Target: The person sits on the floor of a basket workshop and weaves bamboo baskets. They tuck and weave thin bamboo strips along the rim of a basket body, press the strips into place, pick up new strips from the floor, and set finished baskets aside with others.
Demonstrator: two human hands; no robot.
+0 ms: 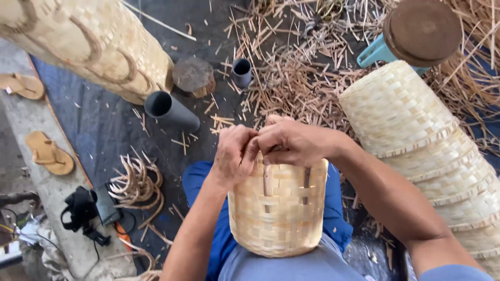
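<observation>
Both hands, left hand and right hand, close tightly on the rim of a woven bamboo basket at lower centre, resting on the lap; keeping the strip taut looks wise.

Both hands on woven basket

place: I see a basket-weaving workshop, floor-level
proof: stacked woven baskets, bamboo offcuts on tarp, curved handle strips
</observation>
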